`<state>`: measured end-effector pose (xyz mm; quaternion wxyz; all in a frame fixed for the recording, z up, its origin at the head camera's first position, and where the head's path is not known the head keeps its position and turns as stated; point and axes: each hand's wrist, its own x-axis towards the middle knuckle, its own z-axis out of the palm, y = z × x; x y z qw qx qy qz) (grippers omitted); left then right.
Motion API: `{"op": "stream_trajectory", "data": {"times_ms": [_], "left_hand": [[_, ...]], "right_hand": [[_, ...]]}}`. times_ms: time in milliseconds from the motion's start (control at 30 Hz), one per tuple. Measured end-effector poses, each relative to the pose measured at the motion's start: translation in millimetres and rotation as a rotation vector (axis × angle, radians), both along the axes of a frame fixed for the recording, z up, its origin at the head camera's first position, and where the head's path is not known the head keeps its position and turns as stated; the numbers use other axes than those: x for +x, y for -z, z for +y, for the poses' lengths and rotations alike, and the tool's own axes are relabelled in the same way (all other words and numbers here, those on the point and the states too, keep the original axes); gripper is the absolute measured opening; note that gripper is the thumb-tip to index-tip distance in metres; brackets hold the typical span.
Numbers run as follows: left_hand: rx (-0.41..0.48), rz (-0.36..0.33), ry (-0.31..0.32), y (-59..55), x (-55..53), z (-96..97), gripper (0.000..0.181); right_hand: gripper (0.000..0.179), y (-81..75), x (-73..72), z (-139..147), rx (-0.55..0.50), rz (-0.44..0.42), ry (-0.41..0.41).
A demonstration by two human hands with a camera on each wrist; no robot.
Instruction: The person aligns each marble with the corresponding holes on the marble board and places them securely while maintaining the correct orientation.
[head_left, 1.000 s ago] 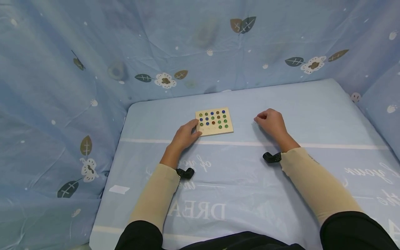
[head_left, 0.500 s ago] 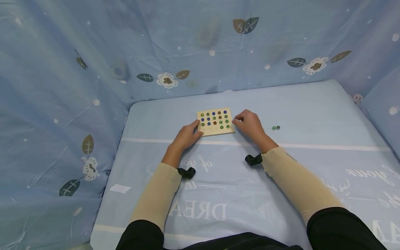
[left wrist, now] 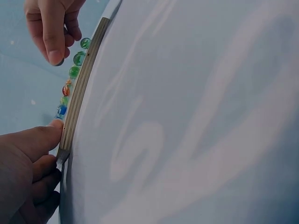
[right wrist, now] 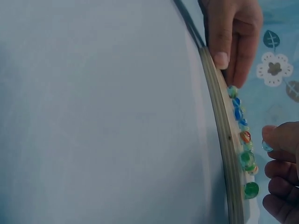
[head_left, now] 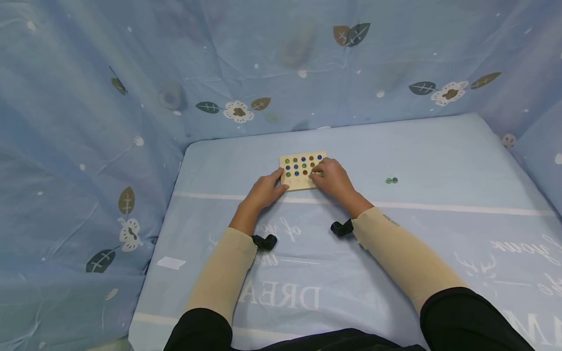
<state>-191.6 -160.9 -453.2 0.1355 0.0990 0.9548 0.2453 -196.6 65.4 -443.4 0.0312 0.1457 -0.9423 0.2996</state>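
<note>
A pale wooden board [head_left: 300, 185] with rows of coloured glass marbles [head_left: 296, 166] lies flat on the table. My left hand [head_left: 265, 188] holds its left edge, thumb at the near corner and fingers along the side. Over the board's right part is my right hand [head_left: 332, 178], which pinches a small light-blue glass marble [right wrist: 266, 146] between thumb and fingertips. In the right wrist view that marble is just above the board, apart from the seated ones. The right hand hides some marbles in the head view.
Two loose marbles, a green one [head_left: 388, 181] and a dark one [head_left: 395, 180], lie together on the table to the right of the board. A white patch [head_left: 171, 263] is at the table's left side. Blue patterned cloth [head_left: 281, 58] hangs behind the table [head_left: 439, 156].
My right hand has moved left from the loose marbles, carrying a marble, and is now over the board. The two loose marbles have come into sight. The left hand stays at the board's edge.
</note>
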Motion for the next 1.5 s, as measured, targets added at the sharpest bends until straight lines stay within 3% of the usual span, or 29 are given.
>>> {"op": "stream_trajectory", "data": {"times_ms": [200, 600, 1233, 1500], "left_hand": [[-0.005, -0.008, 0.001, -1.3, 0.4, 1.0, 0.069], [0.004, -0.007, -0.017, -0.3, 0.8, -0.1, 0.069], [0.009, -0.014, -0.032, 0.8, 0.9, 0.6, 0.07], [0.02, -0.001, -0.025, 0.6, 0.2, -1.6, 0.069]], "right_hand": [[0.024, 3.3, 0.0, -9, 0.081, 0.059, -0.029], [0.024, 5.5, 5.2, -17, 0.171, 0.063, -0.028], [0.026, 5.8, 8.4, -13, 0.167, 0.063, -0.026], [0.028, 4.9, 8.2, 1, 0.11, 0.071, -0.014]]}}
